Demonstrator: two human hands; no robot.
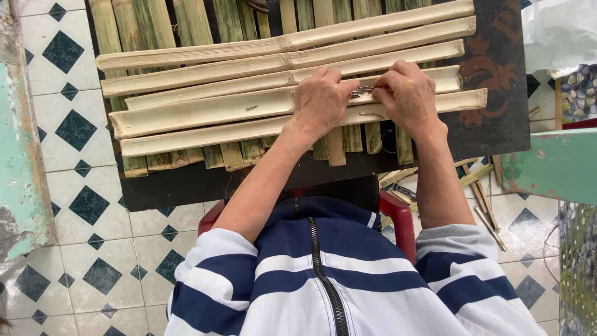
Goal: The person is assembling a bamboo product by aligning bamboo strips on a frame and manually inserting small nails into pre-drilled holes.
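A: Head view, one moment; the person sits over a dark table point(497, 124) carrying a lattice of bamboo; five pale split bamboo slats point(205, 112) lie crosswise on top of greener bamboo strips point(155, 25) running the other way.

B: Hands?

A: Both rest on the fourth pale slat, near its right half; the left hand point(320, 99) and the right hand point(407, 93) meet over a small metal wire piece point(362, 91); the fingers of each hand are pinched on an end of it, the wire spanning the gap between them; grip looks tight, knuckles bent.

B: Where does the wire sit relative to the slats?

A: Touching or just above the fourth slat's upper edge; cannot tell whether it passes through the lattice; a second loose wire bit point(371, 114) lies on the slat below, and a short one point(251, 107) further left.

B: Risks, as judged?

A: First, the wire end could slip from the pinch and prick a fingertip; cause: bare hands, thin springy metal under tension. Second, the slats look unfastened; pressing down could slide the fourth slat out of line with its neighbours. Third, split bamboo edges may splinter against the palms. Fourth, the loose wire bits could roll between the slats and drop to the tiled floor point(74, 130); the gaps are open.

B: Anything off the table?

A: Spare bamboo offcuts point(485, 205) lie on the floor by the red stool point(398, 214), to the person's right.
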